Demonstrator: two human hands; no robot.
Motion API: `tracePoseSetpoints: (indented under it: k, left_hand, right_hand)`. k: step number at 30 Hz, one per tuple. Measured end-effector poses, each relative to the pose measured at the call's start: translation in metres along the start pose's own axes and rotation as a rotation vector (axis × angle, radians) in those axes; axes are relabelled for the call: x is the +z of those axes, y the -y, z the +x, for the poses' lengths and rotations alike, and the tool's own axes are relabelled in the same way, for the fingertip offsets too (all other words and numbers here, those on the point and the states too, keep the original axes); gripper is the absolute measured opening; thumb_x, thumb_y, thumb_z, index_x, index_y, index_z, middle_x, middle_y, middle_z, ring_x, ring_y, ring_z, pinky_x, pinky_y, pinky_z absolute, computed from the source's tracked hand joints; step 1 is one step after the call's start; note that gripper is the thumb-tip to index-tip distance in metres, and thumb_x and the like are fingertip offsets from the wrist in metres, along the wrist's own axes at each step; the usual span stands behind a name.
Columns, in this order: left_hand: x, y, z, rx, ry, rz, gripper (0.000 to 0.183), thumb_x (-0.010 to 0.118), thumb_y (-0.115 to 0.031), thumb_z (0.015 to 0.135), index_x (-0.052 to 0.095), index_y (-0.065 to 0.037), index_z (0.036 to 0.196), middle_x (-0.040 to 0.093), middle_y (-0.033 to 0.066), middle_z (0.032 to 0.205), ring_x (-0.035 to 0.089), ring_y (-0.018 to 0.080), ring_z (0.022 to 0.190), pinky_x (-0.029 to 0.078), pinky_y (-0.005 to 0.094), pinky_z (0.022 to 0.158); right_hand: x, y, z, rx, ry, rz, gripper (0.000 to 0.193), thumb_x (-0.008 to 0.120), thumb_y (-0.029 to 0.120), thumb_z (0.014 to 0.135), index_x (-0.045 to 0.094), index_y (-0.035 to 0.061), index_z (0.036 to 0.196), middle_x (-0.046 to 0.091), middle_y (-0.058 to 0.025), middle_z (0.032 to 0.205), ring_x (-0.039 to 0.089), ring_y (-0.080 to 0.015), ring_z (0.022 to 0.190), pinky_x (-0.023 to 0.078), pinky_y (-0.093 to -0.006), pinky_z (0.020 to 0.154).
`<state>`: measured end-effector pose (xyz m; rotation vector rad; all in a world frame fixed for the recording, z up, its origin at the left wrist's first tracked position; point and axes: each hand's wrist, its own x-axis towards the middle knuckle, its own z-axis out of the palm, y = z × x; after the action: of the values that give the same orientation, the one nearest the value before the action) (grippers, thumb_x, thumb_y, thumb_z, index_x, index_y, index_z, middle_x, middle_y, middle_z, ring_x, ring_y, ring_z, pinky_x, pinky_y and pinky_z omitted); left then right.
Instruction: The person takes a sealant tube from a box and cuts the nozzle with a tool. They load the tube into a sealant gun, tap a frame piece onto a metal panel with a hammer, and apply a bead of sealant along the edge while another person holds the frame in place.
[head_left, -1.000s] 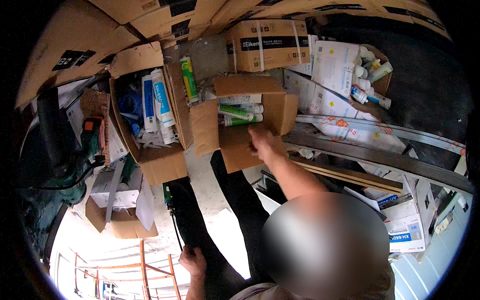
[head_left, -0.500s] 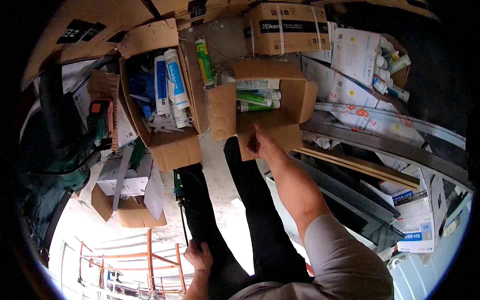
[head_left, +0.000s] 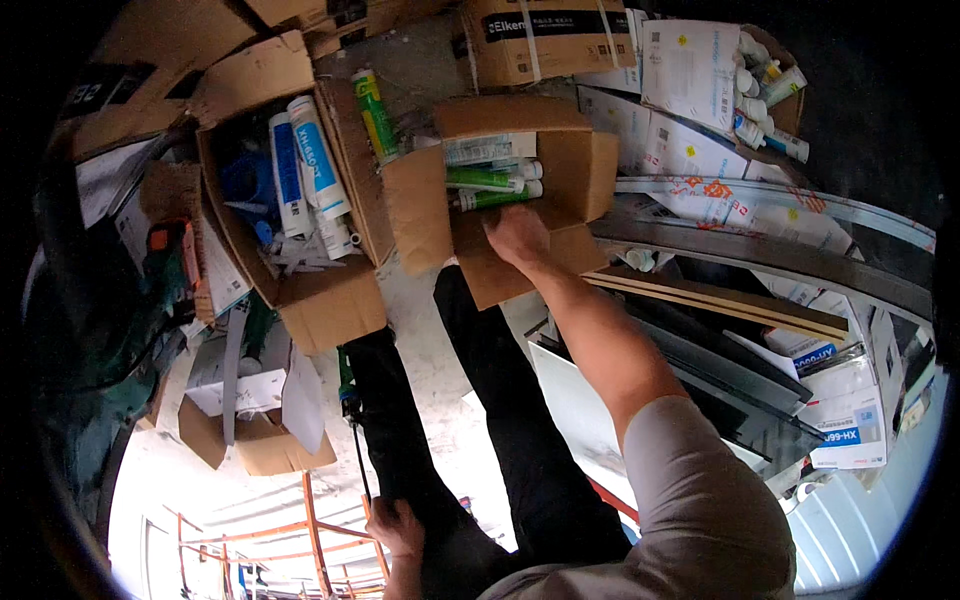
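Note:
My right hand reaches over the near flap into an open cardboard box. It sits just short of a green-and-white sealant cartridge; its fingers bend downward and their tips are hidden. Another green sealant cartridge lies behind that one. Low in the picture, my left hand is closed round the end of a caulking gun, which has a long thin black rod and a green far part beside my left leg.
To the left, a cardboard box holds blue-and-white cartridges. One green-and-yellow cartridge stands between the boxes. A strapped carton is behind. Metal profiles and wooden strips stick out at the right.
My right hand has moved forward from the near flap into the box, closer to the green cartridges. My left hand keeps its hold on the caulking gun. The whole view has shifted slightly.

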<state>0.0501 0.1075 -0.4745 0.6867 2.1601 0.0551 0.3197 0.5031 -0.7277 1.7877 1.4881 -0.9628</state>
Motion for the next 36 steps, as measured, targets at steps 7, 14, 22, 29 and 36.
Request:
tracePoseSetpoints:
  k: [7, 14, 22, 29, 36]
  left_hand:
    - [-0.002, -0.027, 0.014, -0.013, -0.072, -0.105, 0.04, 0.056, -0.029, 0.091, 0.041, 0.001, 0.069, 0.04, 0.0165, 0.058, 0.036, 0.0287, 0.055, 0.031, 0.0467, 0.051]
    - [-0.012, -0.026, 0.015, 0.021, -0.076, 0.036, 0.041, 0.057, -0.032, 0.091, 0.044, 0.001, 0.069, 0.038, 0.0167, 0.058, 0.034, 0.0271, 0.056, 0.029, 0.0437, 0.05]
    - [-0.008, -0.039, 0.025, 0.091, -0.076, 0.118, 0.026, 0.057, -0.018, 0.082, 0.046, 0.0, 0.067, 0.044, 0.018, 0.056, 0.037, 0.0295, 0.05, 0.032, 0.0456, 0.047]
    - [0.004, -0.034, 0.014, -0.015, 0.021, 0.037, 0.02, 0.062, -0.018, 0.077, 0.052, -0.001, 0.071, 0.054, 0.0183, 0.059, 0.052, 0.0379, 0.053, 0.039, 0.046, 0.05]
    - [0.013, -0.027, 0.003, 0.009, 0.07, 0.044, 0.022, 0.062, -0.014, 0.08, 0.05, 0.001, 0.07, 0.054, 0.0229, 0.061, 0.055, 0.0409, 0.056, 0.039, 0.0499, 0.052]
  right_hand:
    - [0.052, -0.026, 0.149, -0.203, 0.06, -0.473, 0.046, 0.062, 0.033, 0.094, 0.063, 0.0075, 0.132, 0.049, -0.0196, 0.145, 0.047, -0.032, 0.133, 0.041, -0.0536, 0.109]
    - [0.032, -0.044, 0.142, -0.154, 0.221, -0.316, 0.051, 0.063, 0.015, 0.088, 0.053, 0.0077, 0.137, 0.043, -0.0187, 0.149, 0.055, -0.0386, 0.12, 0.049, -0.0555, 0.094]
    - [0.036, -0.064, 0.109, -0.239, 0.136, -0.341, 0.068, 0.066, 0.014, 0.089, 0.036, 0.0095, 0.15, 0.039, -0.0177, 0.152, 0.038, -0.0369, 0.139, 0.044, -0.056, 0.107]
    - [0.04, -0.03, 0.13, -0.126, -0.002, -0.434, 0.036, 0.068, 0.019, 0.088, 0.066, 0.0085, 0.123, 0.058, -0.017, 0.134, 0.057, -0.0338, 0.12, 0.048, -0.0515, 0.1]
    - [-0.087, -0.022, -0.043, -0.131, 0.461, 0.232, 0.059, 0.075, 0.033, 0.07, 0.063, 0.0019, 0.119, 0.069, -0.0161, 0.111, 0.066, -0.0351, 0.091, 0.054, -0.0421, 0.08]
